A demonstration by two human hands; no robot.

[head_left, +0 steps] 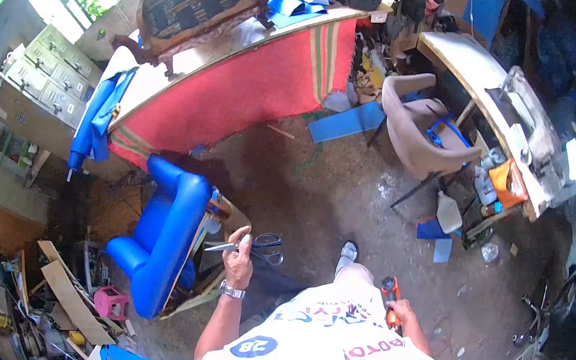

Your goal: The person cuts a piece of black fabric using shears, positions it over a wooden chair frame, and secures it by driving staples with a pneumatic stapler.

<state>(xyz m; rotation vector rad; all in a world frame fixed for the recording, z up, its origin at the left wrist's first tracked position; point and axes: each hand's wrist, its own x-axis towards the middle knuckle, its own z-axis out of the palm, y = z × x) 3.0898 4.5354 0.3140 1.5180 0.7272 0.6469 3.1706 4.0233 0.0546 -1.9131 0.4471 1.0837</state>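
Observation:
My left hand (239,266), with a watch at its wrist, is closed around a pair of scissors (266,255). The handle loops stick out to the right of the fist and the blades point left. Just left of that hand lies a blue upholstered chair (170,234) on its side, its wooden underside facing me. At my right side, my right hand (402,313) grips an orange-and-black hand tool (390,289); its exact kind is hard to make out.
A long table (189,60) draped with red cloth (241,91) carries a carved wooden seat frame (198,3). To the right stand a beige chair (416,134) and a cluttered workbench (461,57). Scrap wood (75,301) and a pink stool (112,302) lie at lower left.

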